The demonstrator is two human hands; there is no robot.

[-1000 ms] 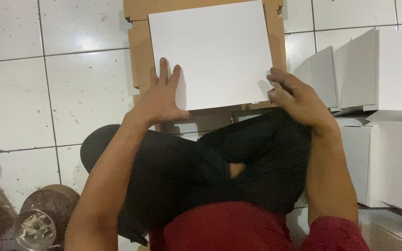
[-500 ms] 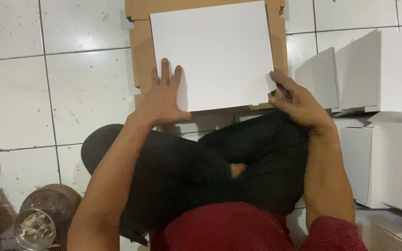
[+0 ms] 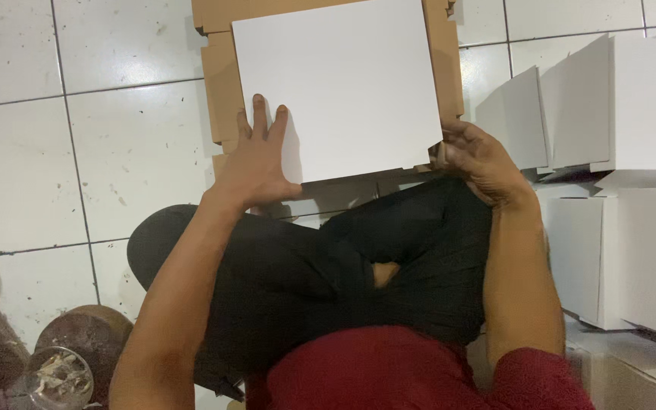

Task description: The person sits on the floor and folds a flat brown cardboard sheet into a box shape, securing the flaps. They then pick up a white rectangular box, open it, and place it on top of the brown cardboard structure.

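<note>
1. Two hands work on a white card (image 3: 339,87), which lies flat on a brown cardboard stack (image 3: 222,99) on the tiled floor (image 3: 115,144), just beyond the person's crossed legs (image 3: 358,258).
2. Left hand (image 3: 256,163): fingers spread and lying flat, palm down, pressing on the card's near-left corner; the fingertips rest on the white surface, and the heel of the hand hangs off the card's edge over the brown stack.
3. Right hand (image 3: 480,159): at the card's near-right corner, fingers curled and pinching the edge there; how firm the pinch is cannot be told, as the fingertips are partly hidden.
4. Brown stack: its notched edges show along the card's left and right sides and past its far edge.
5. Right of the card, white folded boxes (image 3: 609,106) stand close together; they are shut or turned away, so their insides cannot be seen.
6. More white boxes (image 3: 632,258) sit nearer the person than those, right of the right forearm.
7. Far to the card's near-left, a clear glass jar (image 3: 58,376) stands open, holding pale scraps too small to tell; it touches a round brown thing (image 3: 89,330).
</note>
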